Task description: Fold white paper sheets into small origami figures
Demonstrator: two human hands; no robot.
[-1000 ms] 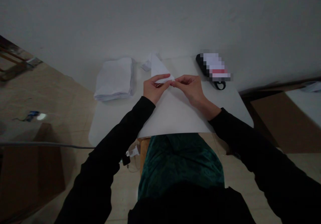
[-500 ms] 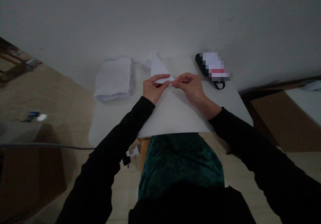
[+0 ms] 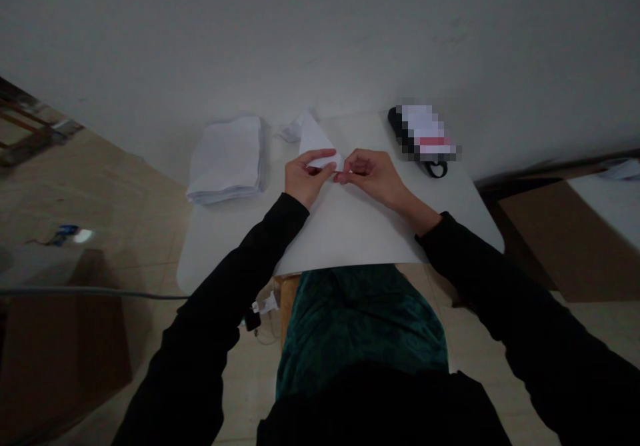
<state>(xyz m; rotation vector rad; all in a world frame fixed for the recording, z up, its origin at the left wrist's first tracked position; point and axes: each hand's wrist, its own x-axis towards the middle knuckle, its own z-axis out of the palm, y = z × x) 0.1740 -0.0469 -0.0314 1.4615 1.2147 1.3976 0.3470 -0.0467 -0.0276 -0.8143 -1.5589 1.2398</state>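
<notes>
Head view, left to right: a stack of white paper (image 3: 226,159) sits at nine o'clock from the hands on a white table (image 3: 210,253). The half-closed left hand (image 3: 306,177) pinches the lower edge of a folded paper triangle (image 3: 316,141), whose tip points to twelve o'clock. The curled right hand (image 3: 369,175) appears to pinch its right corner, though the dim view makes that uncertain. A pixelated black object (image 3: 400,125) lies at two o'clock. Since the earlier frame, the right hand has moved closer to the left.

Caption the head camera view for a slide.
Left hand and right hand pinch a folded paper triangle over a white sheet, beside stacked paper.
</notes>
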